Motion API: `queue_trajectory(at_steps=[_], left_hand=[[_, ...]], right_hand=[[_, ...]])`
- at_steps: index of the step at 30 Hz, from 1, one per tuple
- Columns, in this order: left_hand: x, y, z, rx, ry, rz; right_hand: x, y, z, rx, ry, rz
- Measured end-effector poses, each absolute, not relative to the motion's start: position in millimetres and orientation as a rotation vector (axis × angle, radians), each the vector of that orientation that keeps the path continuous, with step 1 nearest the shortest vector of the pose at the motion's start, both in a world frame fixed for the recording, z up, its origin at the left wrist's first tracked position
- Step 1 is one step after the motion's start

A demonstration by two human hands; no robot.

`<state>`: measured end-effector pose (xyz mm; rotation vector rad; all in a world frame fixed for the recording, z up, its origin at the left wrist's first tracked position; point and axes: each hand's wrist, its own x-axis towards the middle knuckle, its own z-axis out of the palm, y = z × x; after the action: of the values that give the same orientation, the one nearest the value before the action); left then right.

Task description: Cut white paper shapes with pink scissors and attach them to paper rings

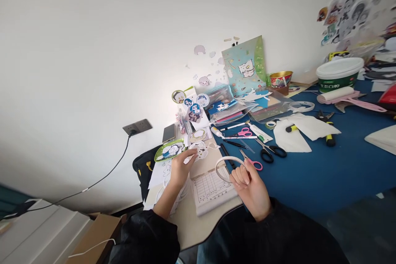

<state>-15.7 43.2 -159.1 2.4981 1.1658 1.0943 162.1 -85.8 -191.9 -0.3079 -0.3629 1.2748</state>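
My right hand (247, 181) is closed round one side of a white ring-shaped band (221, 168), held above a printed form pad (212, 189). My left hand (182, 167) pinches the edge of a white paper cutout with a drawn figure (201, 149), over the left part of the table. Pink-handled scissors (255, 165) lie just beyond my right hand, and black-handled scissors (272, 152) rest farther right on the blue mat. Below my left wrist, white loops are partly hidden by the arm.
Sticker-like cutouts (194, 111), a dark phone-like slab (168, 133) and plastic pouches (232, 111) lie at the back. Rightward are white cloths (291, 136), yellow-black pliers (330, 132), a pink roller (337, 95) and a lidded tub (338, 76). A cable (105, 171) hangs from the wall socket (137, 126).
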Motion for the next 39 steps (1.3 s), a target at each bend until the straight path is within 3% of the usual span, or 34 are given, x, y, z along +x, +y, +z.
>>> queue_trajectory(at_steps=[14, 24, 39], left_hand=[[58.6, 57.4, -173.1, 2.663, 1.213, 0.793], [3.1, 52.1, -130.5, 2.778, 1.221, 0.764], [-24.3, 50.1, -150.7, 2.965, 1.069, 0.562]], right_hand=[[161.3, -89.0, -194.0, -0.32, -0.352, 1.306], [162.7, -89.1, -194.4, -0.32, -0.363, 1.311], [163.6, -92.9, -198.6, -0.224, -0.255, 1.39]])
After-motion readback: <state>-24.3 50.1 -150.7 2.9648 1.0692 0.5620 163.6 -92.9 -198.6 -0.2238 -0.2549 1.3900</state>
